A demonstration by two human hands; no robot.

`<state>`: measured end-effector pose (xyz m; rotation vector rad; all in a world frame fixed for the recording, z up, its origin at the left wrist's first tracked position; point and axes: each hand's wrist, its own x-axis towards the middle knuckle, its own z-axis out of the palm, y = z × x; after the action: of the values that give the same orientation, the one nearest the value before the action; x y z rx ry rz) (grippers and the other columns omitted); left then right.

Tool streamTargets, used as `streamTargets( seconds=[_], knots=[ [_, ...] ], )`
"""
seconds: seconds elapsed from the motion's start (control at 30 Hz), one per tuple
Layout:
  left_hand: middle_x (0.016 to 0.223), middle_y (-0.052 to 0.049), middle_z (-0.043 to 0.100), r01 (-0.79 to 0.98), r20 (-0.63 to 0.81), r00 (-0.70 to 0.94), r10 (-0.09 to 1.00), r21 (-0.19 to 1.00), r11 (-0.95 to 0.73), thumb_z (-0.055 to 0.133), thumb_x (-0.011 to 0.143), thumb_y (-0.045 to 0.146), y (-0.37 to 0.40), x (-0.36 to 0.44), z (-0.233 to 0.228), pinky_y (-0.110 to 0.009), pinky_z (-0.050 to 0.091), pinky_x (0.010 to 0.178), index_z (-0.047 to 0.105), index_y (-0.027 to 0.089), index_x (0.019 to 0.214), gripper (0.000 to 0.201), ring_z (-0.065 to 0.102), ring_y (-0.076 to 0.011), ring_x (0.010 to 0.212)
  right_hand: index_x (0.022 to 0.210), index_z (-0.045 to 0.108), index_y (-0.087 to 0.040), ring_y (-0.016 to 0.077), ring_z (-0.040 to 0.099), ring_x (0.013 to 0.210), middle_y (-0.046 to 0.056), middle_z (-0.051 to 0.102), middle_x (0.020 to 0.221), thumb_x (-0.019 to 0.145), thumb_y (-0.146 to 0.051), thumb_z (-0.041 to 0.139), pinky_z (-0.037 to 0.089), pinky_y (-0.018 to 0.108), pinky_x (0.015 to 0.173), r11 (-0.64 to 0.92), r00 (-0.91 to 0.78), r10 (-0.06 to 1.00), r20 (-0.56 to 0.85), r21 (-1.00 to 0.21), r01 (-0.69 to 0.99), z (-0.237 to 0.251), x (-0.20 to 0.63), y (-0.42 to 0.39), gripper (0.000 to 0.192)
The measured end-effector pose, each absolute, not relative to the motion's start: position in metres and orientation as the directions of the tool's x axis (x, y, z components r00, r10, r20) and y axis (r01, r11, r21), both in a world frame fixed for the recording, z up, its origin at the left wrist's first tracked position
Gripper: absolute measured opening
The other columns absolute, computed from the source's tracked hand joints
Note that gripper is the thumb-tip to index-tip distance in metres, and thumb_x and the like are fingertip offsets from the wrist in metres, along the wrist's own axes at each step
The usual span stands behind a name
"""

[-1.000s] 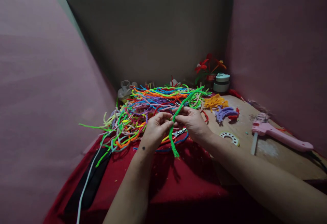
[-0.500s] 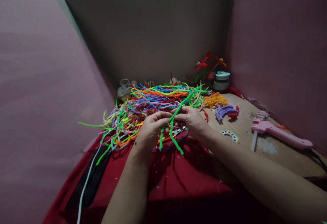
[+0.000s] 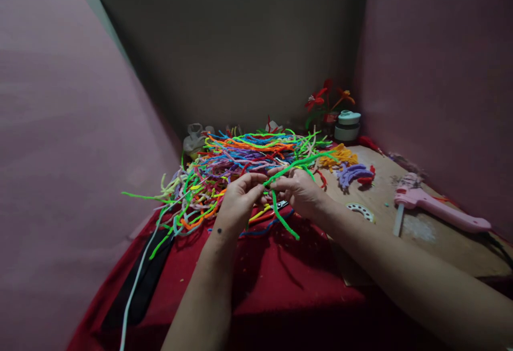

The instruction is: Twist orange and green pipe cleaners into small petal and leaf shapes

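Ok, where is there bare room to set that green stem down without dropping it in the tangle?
Bare red cloth lies between the forearms, in front of both hands. Bare board lies in front of the pink glue gun, right of the white ring. It is crowded behind the hands: the pipe-cleaner pile, then yellow and purple bundles beside it.

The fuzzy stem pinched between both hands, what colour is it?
Bright green fuzzy stem, pinched by the left hand and right hand; head view.
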<state>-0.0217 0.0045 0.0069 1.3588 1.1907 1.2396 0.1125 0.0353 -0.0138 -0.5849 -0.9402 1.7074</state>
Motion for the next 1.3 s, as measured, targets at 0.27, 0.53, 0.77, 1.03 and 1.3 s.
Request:
streamTargets(
  seconds=[0.27, 0.53, 0.77, 1.03, 1.3],
  knots=[
    [0.058, 0.002, 0.061, 0.130, 0.171, 0.005, 0.985, 0.977, -0.170, 0.062, 0.068, 0.020, 0.002, -0.019, 0.010, -0.019, 0.044, 0.048, 0.062, 0.014, 0.079, 0.013, 0.058, -0.0094, 0.050, 0.071, 0.059, -0.015, 0.0111, 0.056, 0.048, -0.003, 0.060, 0.056, 0.054, -0.007, 0.065, 0.047, 0.026, 0.052, -0.252, -0.459, 0.884, 0.087, -0.738, -0.626, -0.011, 0.116, 0.037, 0.020],
    [0.057, 0.004, 0.058, 0.160, 0.209, -0.017, 0.978, 0.966, -0.203, 0.064, 0.069, 0.022, 0.002, -0.022, 0.008, -0.019, 0.043, 0.046, 0.060, 0.015, 0.079, 0.013, 0.053, -0.0077, 0.046, 0.064, 0.059, -0.016, 0.0102, 0.054, 0.049, -0.003, 0.060, 0.054, 0.056, -0.011, 0.070, 0.045, 0.024, 0.049, -0.163, -0.334, 0.941, 0.049, -0.801, -0.575, -0.013, 0.114, 0.039, 0.014],
    [0.057, 0.005, 0.056, -0.068, 0.117, 0.101, 0.988, 0.992, -0.110, 0.067, 0.070, 0.029, 0.003, -0.022, 0.006, -0.019, 0.039, 0.040, 0.055, 0.018, 0.088, 0.025, 0.049, -0.0073, 0.042, 0.067, 0.067, -0.015, 0.0088, 0.051, 0.049, -0.003, 0.060, 0.057, 0.064, -0.023, 0.066, 0.041, 0.022, 0.047, 0.128, -0.256, 0.936, 0.241, -0.912, -0.390, -0.012, 0.112, 0.032, 0.008],
    [0.082, -0.002, 0.064, 0.198, 0.287, 0.004, 0.958, 0.939, -0.283, 0.063, 0.072, 0.025, 0.007, -0.020, 0.002, -0.022, 0.047, 0.067, 0.068, 0.017, 0.089, 0.019, 0.059, -0.0127, 0.074, 0.067, 0.067, -0.014, 0.0081, 0.044, 0.052, -0.003, 0.054, 0.055, 0.065, -0.015, 0.054, 0.033, 0.021, 0.049, 0.233, -0.329, 0.895, 0.300, -0.945, -0.228, -0.015, 0.113, 0.032, 0.013],
    [0.062, 0.002, 0.057, 0.162, 0.251, -0.050, 0.967, 0.957, -0.240, 0.065, 0.068, 0.020, 0.008, -0.022, 0.002, -0.019, 0.039, 0.051, 0.065, 0.016, 0.074, 0.008, 0.049, -0.0076, 0.053, 0.066, 0.065, -0.013, 0.0044, 0.035, 0.040, -0.006, 0.050, 0.048, 0.060, -0.019, 0.063, 0.023, 0.021, 0.041, -0.004, -0.424, 0.899, 0.110, -0.966, -0.260, -0.014, 0.115, 0.033, 0.009]
  ],
)
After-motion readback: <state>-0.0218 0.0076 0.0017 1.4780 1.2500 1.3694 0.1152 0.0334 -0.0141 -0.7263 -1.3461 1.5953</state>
